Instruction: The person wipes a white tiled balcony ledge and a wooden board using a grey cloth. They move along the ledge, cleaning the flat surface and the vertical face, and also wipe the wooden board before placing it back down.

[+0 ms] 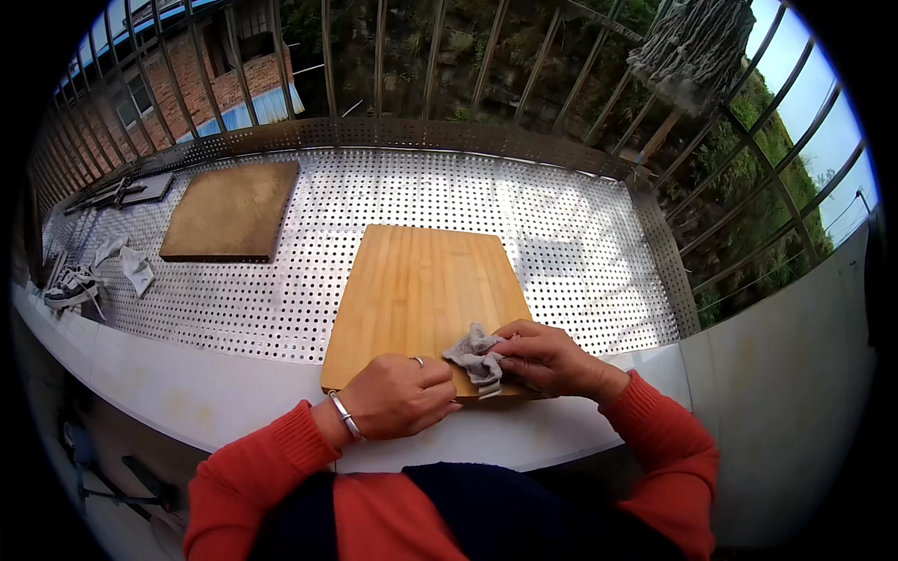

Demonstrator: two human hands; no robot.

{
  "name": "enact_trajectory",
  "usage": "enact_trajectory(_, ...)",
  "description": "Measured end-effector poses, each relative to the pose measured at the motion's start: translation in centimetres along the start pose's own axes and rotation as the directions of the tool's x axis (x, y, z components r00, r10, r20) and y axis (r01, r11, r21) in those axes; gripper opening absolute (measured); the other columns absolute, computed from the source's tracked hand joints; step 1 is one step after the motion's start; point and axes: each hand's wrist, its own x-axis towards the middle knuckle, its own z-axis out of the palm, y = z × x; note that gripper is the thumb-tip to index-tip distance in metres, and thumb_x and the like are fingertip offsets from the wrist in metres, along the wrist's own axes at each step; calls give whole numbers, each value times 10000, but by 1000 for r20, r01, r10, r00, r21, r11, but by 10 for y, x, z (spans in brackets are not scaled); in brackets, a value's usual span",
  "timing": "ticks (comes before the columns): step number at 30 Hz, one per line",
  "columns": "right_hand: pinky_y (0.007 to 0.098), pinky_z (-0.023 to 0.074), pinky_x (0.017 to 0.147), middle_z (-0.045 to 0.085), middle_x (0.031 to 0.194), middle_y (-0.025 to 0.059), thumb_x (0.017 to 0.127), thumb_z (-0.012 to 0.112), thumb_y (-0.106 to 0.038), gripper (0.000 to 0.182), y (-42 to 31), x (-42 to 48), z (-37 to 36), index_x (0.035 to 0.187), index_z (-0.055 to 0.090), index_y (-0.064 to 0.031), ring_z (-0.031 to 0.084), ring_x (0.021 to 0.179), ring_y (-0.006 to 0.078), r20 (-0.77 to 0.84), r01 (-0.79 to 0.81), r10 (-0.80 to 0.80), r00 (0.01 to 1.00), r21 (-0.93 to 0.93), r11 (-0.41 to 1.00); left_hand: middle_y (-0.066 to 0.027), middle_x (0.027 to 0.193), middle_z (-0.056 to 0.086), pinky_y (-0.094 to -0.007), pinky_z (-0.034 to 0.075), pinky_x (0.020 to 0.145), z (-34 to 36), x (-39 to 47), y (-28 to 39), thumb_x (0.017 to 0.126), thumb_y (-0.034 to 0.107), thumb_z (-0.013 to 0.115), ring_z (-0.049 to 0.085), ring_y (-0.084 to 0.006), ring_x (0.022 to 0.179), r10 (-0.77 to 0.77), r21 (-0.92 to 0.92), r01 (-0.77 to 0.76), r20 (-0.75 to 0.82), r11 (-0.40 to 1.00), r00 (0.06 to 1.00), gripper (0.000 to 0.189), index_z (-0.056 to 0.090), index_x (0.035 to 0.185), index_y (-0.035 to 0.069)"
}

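Note:
A light bamboo board [428, 294] lies flat before me, its near edge over the pale ledge. Bunched in my right hand [551, 357] is a grey cloth [477, 354], resting on the board's near right part. My left hand [403, 396] is curled at the near left edge of the board, with a ring and a silver bangle on it. Its fingertips are turned down, so whether they grip the board's edge cannot be seen.
A perforated metal sheet [323, 280] lies beyond the white ledge [266, 396]. On it are a brown board [231, 210], white cloths [136, 270] and a sneaker [72, 287] at left. Metal bars enclose the far side, where a mop head [694, 52] hangs at upper right.

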Motion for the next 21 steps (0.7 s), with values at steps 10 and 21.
enact_trajectory(10, 394, 473, 888, 630, 1119, 149, 826, 672, 20, 204, -19, -128, 25, 1028, 677, -6, 594, 993, 322, -403, -115, -105, 909, -485, 867, -50, 880, 586, -386, 482, 666, 65, 61, -33, 898, 271, 654, 610, -272, 764, -421, -67, 425, 68, 903, 904, 219, 592, 801, 85)
enact_trajectory(21, 429, 474, 896, 632, 1081, 202, 921, 606, -143, 238, 96, -239, -44, 1084, 662, 22, 598, 1004, 367, -871, -717, 115, 477, -310, 625, -139, 835, 687, -381, 496, 660, 133, 104, -76, 829, 234, 700, 641, -252, 747, -564, 5, 686, 574, 728, 594, 195, 694, 854, 40)
